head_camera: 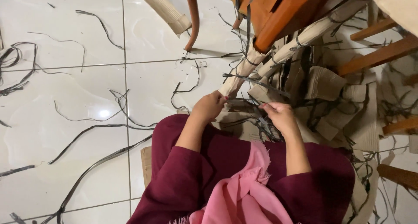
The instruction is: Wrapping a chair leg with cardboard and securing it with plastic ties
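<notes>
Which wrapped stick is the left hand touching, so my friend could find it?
Find the orange wooden chair at the top. Two paper-wrapped legs slant down from it. The left hand touches the end of the lower-left wrapped leg, unlike its neighbour, which no hand reaches.

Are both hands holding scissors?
No. The left hand grips the end of a paper-wrapped chair leg, while the right hand pinches dark plastic straps; no scissors show in either.

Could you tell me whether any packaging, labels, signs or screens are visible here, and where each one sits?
No labels, signs or screens.
Corrugated cardboard wrap: beige tubes bound with black strapping, around the wooden chair legs, top centre.
Torn cardboard pieces: beige-brown, piled right of the hands.
</notes>
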